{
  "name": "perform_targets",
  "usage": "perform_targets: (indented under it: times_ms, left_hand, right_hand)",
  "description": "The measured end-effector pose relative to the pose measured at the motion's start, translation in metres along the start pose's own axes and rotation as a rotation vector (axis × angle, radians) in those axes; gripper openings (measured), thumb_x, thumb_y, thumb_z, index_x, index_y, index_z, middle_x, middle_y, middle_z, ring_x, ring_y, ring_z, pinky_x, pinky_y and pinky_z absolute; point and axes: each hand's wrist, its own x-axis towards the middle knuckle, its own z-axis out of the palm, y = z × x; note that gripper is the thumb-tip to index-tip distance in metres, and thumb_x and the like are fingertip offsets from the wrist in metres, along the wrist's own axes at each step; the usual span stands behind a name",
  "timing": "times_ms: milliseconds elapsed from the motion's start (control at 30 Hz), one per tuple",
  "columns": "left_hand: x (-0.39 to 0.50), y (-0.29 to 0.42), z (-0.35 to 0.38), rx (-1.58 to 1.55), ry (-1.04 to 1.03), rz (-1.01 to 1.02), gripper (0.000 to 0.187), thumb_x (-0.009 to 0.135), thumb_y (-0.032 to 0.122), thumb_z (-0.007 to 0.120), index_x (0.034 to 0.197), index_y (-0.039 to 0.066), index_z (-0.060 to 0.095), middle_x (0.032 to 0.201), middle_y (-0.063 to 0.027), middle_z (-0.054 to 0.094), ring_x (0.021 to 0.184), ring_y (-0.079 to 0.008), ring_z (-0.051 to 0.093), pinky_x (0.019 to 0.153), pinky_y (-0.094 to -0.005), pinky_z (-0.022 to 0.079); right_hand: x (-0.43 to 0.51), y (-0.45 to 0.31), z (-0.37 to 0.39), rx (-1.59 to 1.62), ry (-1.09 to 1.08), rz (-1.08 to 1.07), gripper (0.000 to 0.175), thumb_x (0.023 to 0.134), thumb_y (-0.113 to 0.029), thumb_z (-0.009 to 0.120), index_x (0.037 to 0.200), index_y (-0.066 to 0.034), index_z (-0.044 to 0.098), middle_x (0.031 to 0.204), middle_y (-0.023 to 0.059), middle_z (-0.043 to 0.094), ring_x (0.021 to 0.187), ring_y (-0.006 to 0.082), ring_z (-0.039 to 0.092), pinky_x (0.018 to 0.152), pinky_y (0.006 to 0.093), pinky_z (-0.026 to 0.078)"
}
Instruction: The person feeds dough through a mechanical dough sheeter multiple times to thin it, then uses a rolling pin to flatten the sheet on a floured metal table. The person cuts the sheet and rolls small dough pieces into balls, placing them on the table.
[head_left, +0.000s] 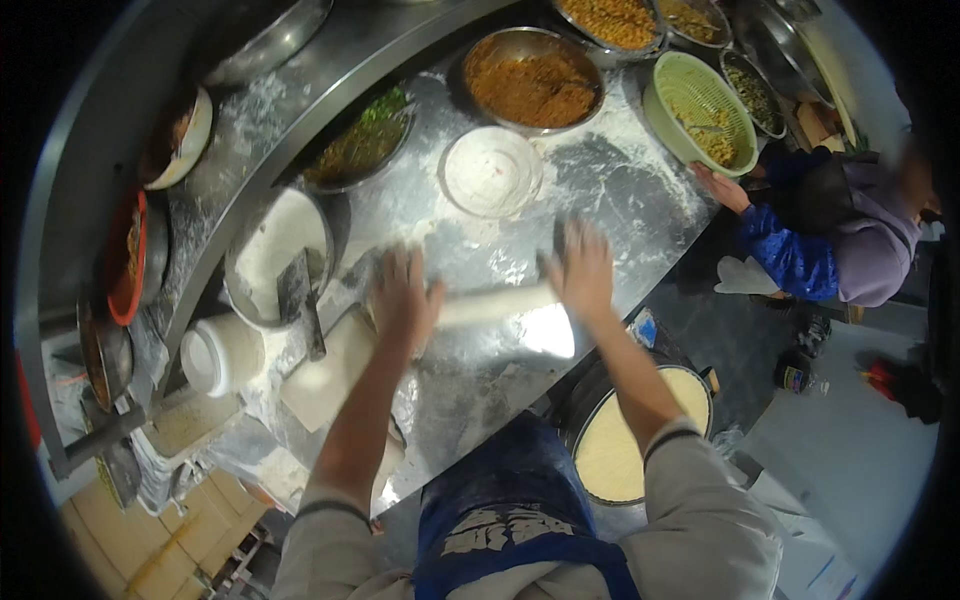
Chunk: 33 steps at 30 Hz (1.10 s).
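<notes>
Both hands lie palm down across a pale, blurred cylinder on the floured metal worktable; whether it is a dough roll or a rolling pin is unclear. My left hand covers its left end, fingers stretched forward. At the right end rests my right hand, also flat and motion-blurred. Beyond them sits a round plate-like disc covered in flour. Left of my left hand stands a bowl of flour, with a flat-bladed metal scraper at its rim. A pale slab, perhaps dough, lies nearby.
Steel bowls with reddish-brown filling and chopped greens line the back. A co-worker's hand touches a green basket. A white lidded tub stands left. Below the table's right edge is a round pan with yellowish contents.
</notes>
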Motion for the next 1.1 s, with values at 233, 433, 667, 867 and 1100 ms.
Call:
perform_targets:
  times_ms: [233,433,667,867,1100]
  left_hand:
    - [-0.067,0.015,-0.017,-0.089,0.013,-0.057,0.069,0.106,0.043,0.059,0.159,0.001,0.048,0.168,-0.0244,0.043,0.157,-0.0429,0.039,0.132,-0.0574,0.024]
    - [-0.123,0.036,-0.012,-0.27,0.014,0.063,0.07,0.104,0.035,0.06,0.16,-0.004,0.045,0.169,-0.0252,0.04,0.159,-0.0436,0.036,0.131,-0.0579,0.023]
    - [-0.168,0.042,-0.023,-0.146,-0.123,0.165,0.077,0.099,0.044,0.072,0.158,0.002,0.046,0.163,-0.0246,0.046,0.156,-0.0357,0.039,0.13,-0.0511,0.027]
    - [-0.114,0.01,-0.02,-0.233,-0.461,-0.081,0.048,0.087,0.05,0.081,0.11,0.011,0.064,0.098,-0.0131,0.077,0.097,-0.0321,0.076,0.091,-0.0535,0.057]
    - [-0.173,-0.09,-0.08,-0.084,-0.815,0.064,0.034,0.085,0.038,0.078,0.102,0.009,0.073,0.102,-0.0171,0.078,0.099,-0.039,0.075,0.085,-0.0526,0.059]
  right_hand:
    - [-0.023,0.008,-0.022,0.018,-0.12,-0.108,0.063,0.102,-0.042,0.067,0.153,-0.0053,0.057,0.156,0.021,0.055,0.148,0.0395,0.048,0.126,0.0591,0.029]
    - [-0.031,-0.076,-0.037,0.426,-0.083,0.035,0.065,0.102,-0.036,0.065,0.157,-0.0037,0.053,0.155,0.0227,0.056,0.149,0.0414,0.046,0.128,0.0617,0.025]
    - [-0.143,-0.148,-0.035,0.326,-0.568,-0.275,0.06,0.1,-0.032,0.063,0.155,-0.0107,0.056,0.162,0.02,0.052,0.153,0.0355,0.047,0.128,0.0589,0.032]
    - [-0.052,-0.097,-0.008,0.003,-0.244,-0.276,0.057,0.106,-0.042,0.06,0.152,-0.0079,0.058,0.156,0.0198,0.056,0.143,0.0387,0.053,0.124,0.0646,0.033]
    - [-0.138,-0.082,-0.067,0.016,-0.759,-0.256,0.068,0.099,-0.036,0.072,0.158,-0.0105,0.051,0.16,0.0209,0.051,0.144,0.0399,0.051,0.123,0.0633,0.032]
